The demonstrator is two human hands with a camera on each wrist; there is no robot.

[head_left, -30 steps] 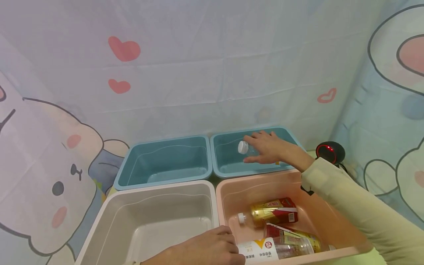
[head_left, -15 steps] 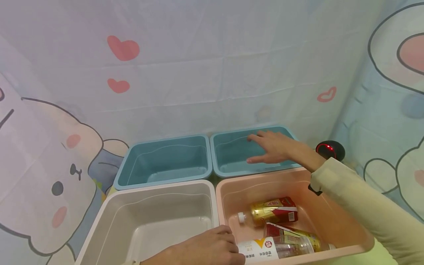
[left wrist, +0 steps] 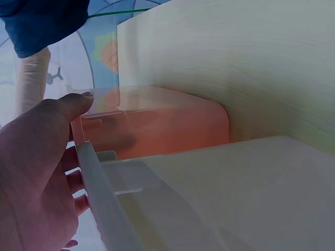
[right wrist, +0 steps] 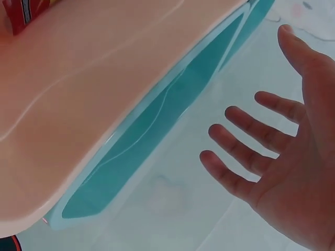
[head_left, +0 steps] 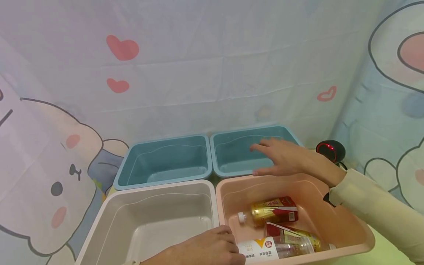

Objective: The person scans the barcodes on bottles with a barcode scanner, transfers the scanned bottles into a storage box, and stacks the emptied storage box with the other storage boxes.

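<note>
1 bottle (head_left: 278, 247) (cap end cropped) partly behind left hand (head_left: 205, 250).

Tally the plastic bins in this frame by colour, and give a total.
Teal bins: 2, back left and back right
White bin: 1
Pink bin: 1
Total: 4 bins
</note>
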